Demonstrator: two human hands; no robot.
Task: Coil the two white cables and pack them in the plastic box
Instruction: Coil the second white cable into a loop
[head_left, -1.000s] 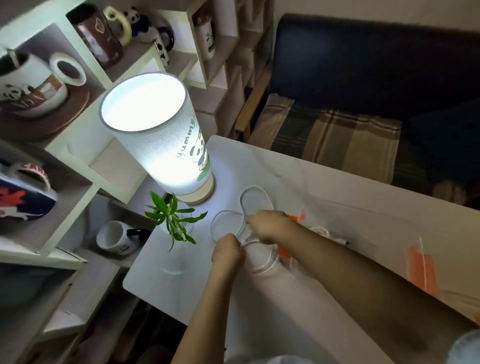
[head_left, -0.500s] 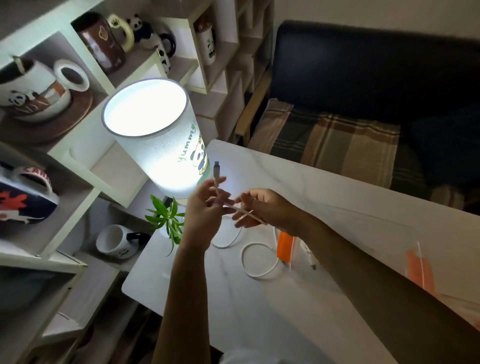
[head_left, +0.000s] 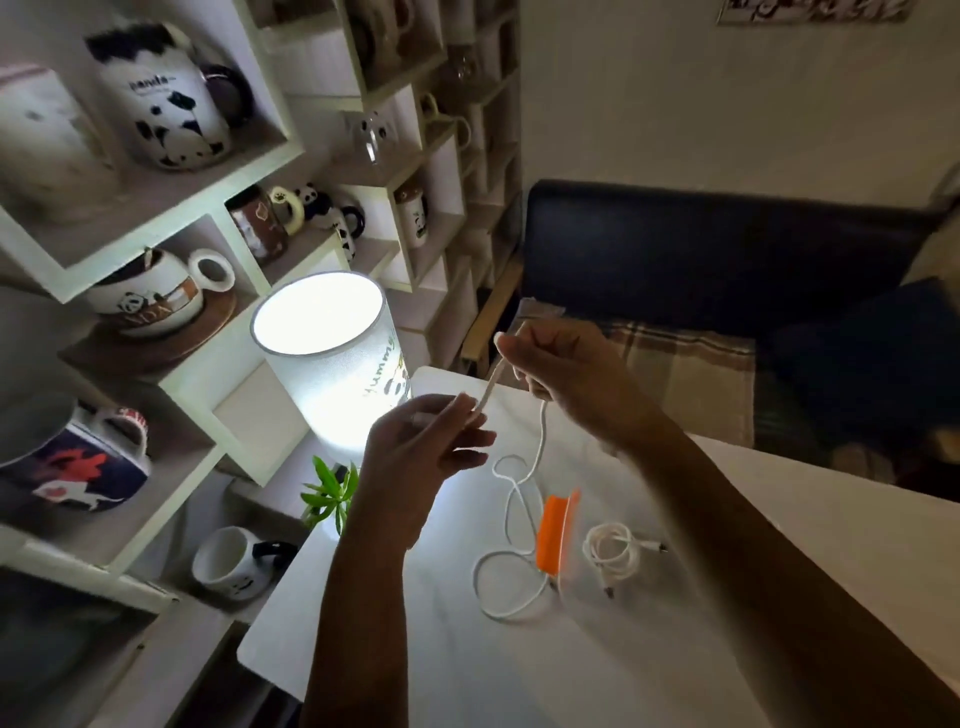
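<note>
One white cable (head_left: 511, 499) hangs from my raised hands and trails in loose loops onto the white table (head_left: 519, 670). My left hand (head_left: 421, 452) pinches its end near the plug. My right hand (head_left: 566, 379), higher and to the right, grips the same cable a short way along, so a taut stretch runs between them. The second white cable (head_left: 613, 553) lies coiled inside the clear plastic box (head_left: 576, 577) with an orange clip (head_left: 553, 532), on the table below my right forearm.
A lit cylindrical lamp (head_left: 337, 364) stands at the table's far left corner with a small green plant (head_left: 330, 493) beside it. Shelves of mugs (head_left: 171, 104) fill the left. A dark sofa (head_left: 727, 260) with a plaid cushion lies beyond the table.
Both hands rose from the tabletop with the cable. The right hand then moved up and right, drawing the cable out from the left hand. The head tilted upward.
</note>
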